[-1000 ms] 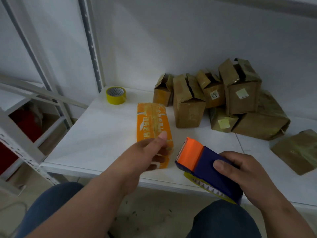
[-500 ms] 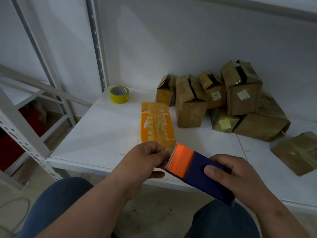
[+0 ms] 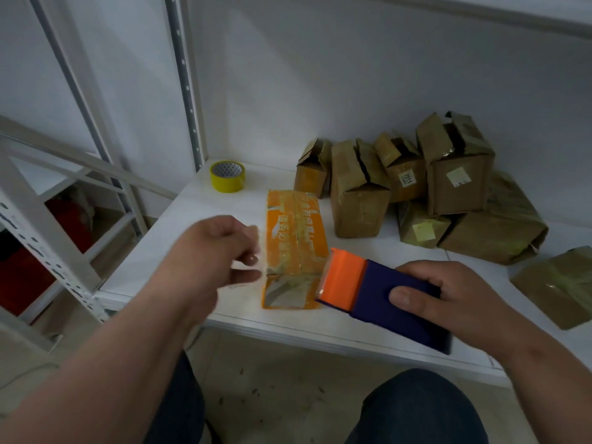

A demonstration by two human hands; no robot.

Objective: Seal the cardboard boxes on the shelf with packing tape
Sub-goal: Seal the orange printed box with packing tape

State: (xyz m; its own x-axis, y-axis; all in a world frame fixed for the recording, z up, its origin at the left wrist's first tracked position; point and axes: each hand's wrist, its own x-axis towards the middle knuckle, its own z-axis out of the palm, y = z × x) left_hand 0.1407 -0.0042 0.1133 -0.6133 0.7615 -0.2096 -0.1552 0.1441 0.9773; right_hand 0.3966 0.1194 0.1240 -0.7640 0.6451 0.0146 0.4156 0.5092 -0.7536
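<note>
R hand (image 3: pixel 461 302) grips tape dispenser (image 3: pixel 381 299) lower right, at shelf (image 3: pixel 153 251) front edge. L hand (image 3: pixel 221 248) blurred, fingers curled pinching clear tape strip (image 3: pixel 285 270) across orange box (image 3: pixel 294 241), centre. Bare shelf left of it.

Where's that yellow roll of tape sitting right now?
In the head view, the yellow tape roll lies on the white shelf at its far left corner, near the upright post, left of the brown boxes.
</note>
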